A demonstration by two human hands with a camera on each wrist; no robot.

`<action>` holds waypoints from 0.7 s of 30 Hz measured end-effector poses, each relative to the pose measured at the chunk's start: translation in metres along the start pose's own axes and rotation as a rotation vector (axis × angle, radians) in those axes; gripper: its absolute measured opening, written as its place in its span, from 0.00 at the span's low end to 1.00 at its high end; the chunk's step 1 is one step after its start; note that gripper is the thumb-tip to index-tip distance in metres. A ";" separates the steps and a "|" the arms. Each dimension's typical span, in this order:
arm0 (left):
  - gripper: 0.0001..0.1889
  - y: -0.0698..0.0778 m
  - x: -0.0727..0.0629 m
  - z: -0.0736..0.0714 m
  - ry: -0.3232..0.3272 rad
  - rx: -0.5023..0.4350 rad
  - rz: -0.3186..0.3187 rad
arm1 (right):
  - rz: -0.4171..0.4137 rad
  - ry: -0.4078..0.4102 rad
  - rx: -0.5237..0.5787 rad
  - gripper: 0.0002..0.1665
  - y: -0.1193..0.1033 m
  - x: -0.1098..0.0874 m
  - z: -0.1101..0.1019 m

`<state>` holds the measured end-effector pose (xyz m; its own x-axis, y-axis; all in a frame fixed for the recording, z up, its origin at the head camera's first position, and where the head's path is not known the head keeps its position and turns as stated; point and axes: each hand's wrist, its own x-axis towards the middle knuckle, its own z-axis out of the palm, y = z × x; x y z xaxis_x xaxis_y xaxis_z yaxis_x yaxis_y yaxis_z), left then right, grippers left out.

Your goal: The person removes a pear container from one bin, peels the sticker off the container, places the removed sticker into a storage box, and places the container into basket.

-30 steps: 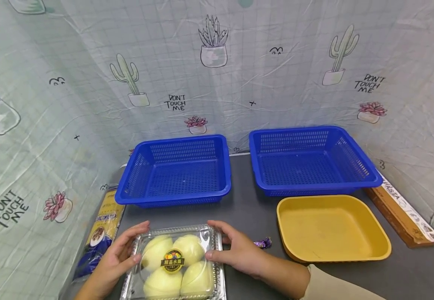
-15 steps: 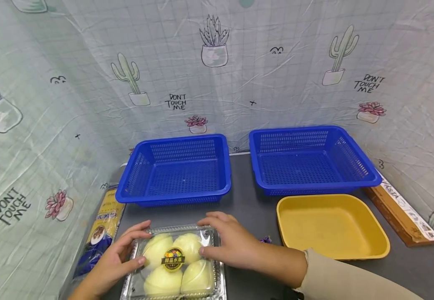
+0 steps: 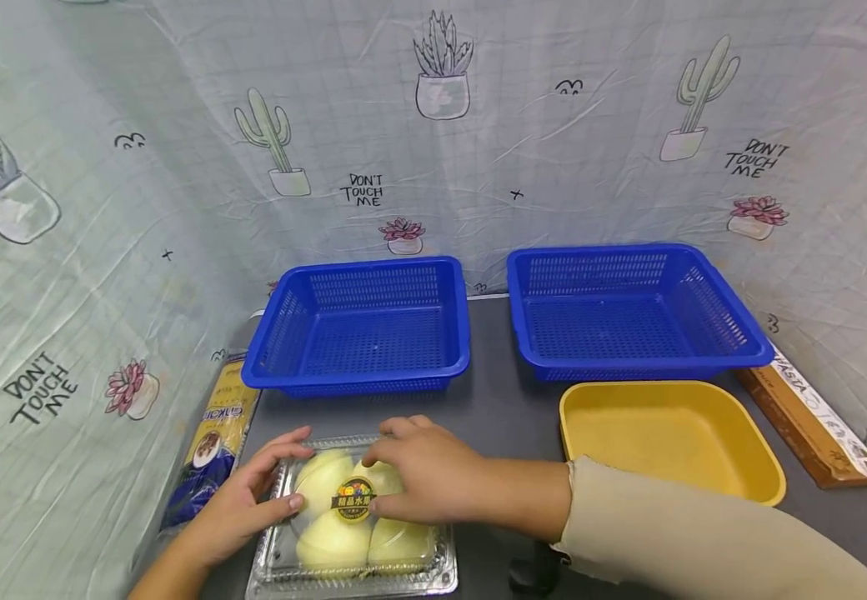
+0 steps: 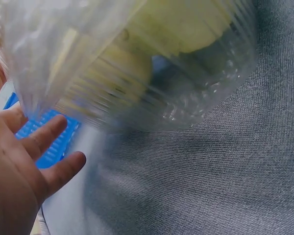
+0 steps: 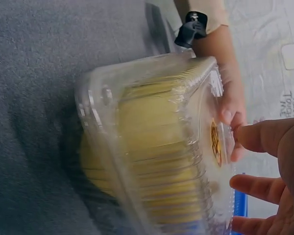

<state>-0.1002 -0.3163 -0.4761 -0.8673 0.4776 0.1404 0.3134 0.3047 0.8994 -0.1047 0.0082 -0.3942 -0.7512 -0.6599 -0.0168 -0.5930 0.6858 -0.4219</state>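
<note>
A clear plastic fruit box (image 3: 283, 550) with several pale yellow-green fruits (image 3: 336, 542) inside stands at the front of the grey table, a round black label (image 3: 353, 498) on its lid. My left hand (image 3: 257, 492) rests at the box's left side, thumb tip on the lid; the left wrist view shows its fingers (image 4: 63, 171) spread and fairly straight beside the ribbed wall. Over the right half of the lid lies my right hand (image 3: 433, 471), its fingertips close to the label. In the right wrist view its extended fingers (image 5: 257, 188) touch the lid.
Two blue baskets (image 3: 366, 383) (image 3: 643, 367) stand at the back. A yellow tray (image 3: 674, 492) sits right of my right forearm. A yellow-and-blue packet (image 3: 212, 442) lies at the left, a long pasta box (image 3: 816, 425) along the right edge. A patterned curtain (image 3: 508, 142) hangs behind.
My right hand has slid left from the box's right edge onto the lid near the label. Its forearm now covers the small purple-wrapped item. The head view has tilted down slightly.
</note>
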 end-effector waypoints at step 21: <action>0.25 0.006 -0.001 -0.002 -0.010 0.089 -0.023 | 0.079 -0.115 -0.283 0.17 -0.035 0.028 -0.005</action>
<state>-0.0986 -0.3165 -0.4697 -0.8706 0.4782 0.1157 0.3272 0.3873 0.8619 -0.1066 -0.0332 -0.3749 -0.7701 -0.6204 -0.1486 -0.6032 0.7839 -0.1468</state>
